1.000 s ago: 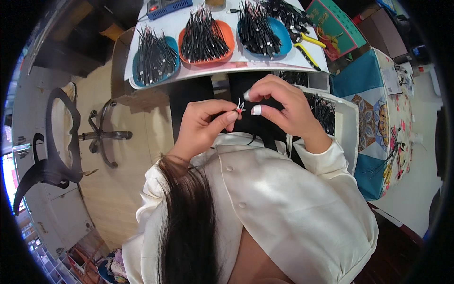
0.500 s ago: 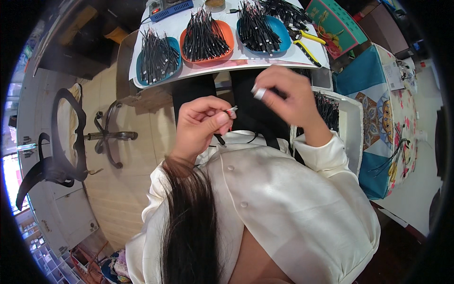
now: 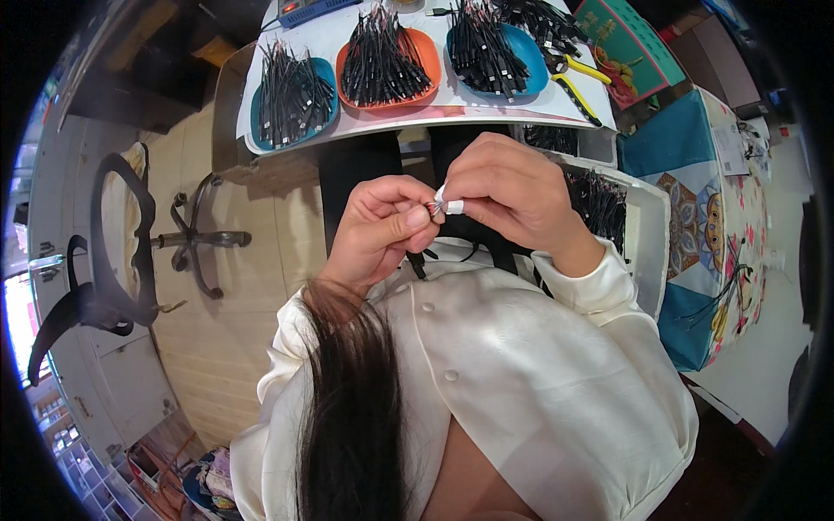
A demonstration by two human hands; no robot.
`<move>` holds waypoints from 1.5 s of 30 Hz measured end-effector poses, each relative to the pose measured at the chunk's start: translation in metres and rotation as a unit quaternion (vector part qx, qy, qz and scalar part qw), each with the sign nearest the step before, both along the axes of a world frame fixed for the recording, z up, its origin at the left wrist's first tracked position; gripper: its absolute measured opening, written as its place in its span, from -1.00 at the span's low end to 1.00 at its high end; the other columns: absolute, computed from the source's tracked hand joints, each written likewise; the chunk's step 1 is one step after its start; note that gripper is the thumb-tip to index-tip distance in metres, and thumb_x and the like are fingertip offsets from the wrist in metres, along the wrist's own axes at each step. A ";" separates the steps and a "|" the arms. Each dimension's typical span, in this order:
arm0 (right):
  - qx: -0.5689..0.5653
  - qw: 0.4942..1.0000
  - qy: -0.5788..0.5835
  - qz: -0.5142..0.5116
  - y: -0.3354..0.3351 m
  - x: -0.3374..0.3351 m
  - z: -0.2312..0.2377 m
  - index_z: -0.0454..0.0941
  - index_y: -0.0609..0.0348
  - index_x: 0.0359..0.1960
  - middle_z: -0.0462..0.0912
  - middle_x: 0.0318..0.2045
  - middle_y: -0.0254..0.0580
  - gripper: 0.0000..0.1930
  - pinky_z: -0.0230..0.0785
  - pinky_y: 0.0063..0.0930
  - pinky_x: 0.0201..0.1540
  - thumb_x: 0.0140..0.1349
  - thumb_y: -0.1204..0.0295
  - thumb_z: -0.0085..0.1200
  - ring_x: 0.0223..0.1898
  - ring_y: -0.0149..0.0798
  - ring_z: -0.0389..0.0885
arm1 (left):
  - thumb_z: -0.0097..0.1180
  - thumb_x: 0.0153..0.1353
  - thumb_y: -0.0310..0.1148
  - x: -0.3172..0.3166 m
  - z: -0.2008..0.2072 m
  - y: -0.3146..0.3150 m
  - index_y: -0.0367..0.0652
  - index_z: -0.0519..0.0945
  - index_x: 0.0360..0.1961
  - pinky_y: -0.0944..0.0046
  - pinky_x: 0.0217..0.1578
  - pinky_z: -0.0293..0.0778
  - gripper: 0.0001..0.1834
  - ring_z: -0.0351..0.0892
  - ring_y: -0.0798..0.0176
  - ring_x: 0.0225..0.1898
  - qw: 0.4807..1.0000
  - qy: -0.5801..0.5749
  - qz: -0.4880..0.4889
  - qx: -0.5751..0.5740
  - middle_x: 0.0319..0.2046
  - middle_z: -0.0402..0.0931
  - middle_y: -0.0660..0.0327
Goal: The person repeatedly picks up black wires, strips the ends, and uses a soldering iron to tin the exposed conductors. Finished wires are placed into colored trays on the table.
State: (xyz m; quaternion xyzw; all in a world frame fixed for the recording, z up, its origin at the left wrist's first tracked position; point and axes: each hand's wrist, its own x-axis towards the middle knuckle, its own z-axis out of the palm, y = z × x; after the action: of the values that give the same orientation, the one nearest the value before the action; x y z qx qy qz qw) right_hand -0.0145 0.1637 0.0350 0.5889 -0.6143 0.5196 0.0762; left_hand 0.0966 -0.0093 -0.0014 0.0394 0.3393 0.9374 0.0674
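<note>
Above my lap, my left hand [image 3: 382, 230] pinches a thin black cable [image 3: 419, 264] near its stripped end. Fine coloured wires [image 3: 432, 208], red among them, stick out past the thumb and forefinger. My right hand [image 3: 521, 193] has white wrappings on its thumb and forefinger tips. Those two tips are closed on the wire ends, right against the left fingertips. The cable's lower part hangs below the left hand, and its plug is hard to make out. Just beyond the hands is the white table [image 3: 382, 124].
Black cables fill a left blue tray [image 3: 328, 122], an orange tray [image 3: 426, 82] and a right blue tray [image 3: 540, 74]. Yellow-handled pliers [image 3: 578, 97] lie beside loose cables [image 3: 552, 26]. A white bin of cables [image 3: 647, 217] stands at my right, an office chair [image 3: 195, 239] at my left.
My right hand has come in leftward and down, and its wrapped fingertips have closed on the wire ends. The left hand has stayed nearly in place with the cable.
</note>
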 end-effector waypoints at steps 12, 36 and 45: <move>0.221 0.757 -0.595 0.158 0.014 0.002 0.000 0.55 0.32 -0.31 0.60 -0.41 -0.34 -0.87 0.35 -0.62 -0.28 0.22 0.47 0.13 -0.38 -0.54 0.48 | 0.22 -0.05 -0.65 -0.002 0.023 -0.008 -0.30 0.59 -0.37 0.22 -0.51 0.45 -0.83 0.53 0.03 -0.52 0.663 0.372 0.180 -0.624 -0.48 0.52 0.05; 0.136 0.896 -0.417 0.063 0.014 0.008 0.004 0.62 0.24 -0.25 0.60 -0.40 -0.31 -0.87 0.37 -0.64 -0.28 0.15 0.55 0.18 -0.34 -0.52 0.51 | 0.14 0.21 -0.53 0.001 0.003 -0.009 -0.38 0.56 -0.26 0.47 -0.59 0.20 -0.88 0.36 0.45 -0.55 0.999 0.005 -0.031 -0.030 -0.43 0.52 0.18; 0.031 0.981 -0.178 0.065 0.002 -0.005 0.007 0.64 0.20 -0.33 0.58 -0.38 -0.23 -0.84 0.39 -0.48 -0.27 0.00 0.58 0.25 -0.33 -0.27 0.56 | 0.10 0.25 -0.45 -0.012 0.000 -0.003 -0.26 0.54 -0.21 0.43 -0.62 0.06 -0.87 0.26 0.47 -0.60 0.965 -0.016 -0.197 0.174 -0.47 0.49 0.19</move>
State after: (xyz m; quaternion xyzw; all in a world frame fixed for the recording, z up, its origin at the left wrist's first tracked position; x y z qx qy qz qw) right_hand -0.0192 0.1659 0.0419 0.5280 -0.5941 0.6007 -0.0866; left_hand 0.0846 -0.0123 -0.0012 0.1012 0.1558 0.9506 0.2487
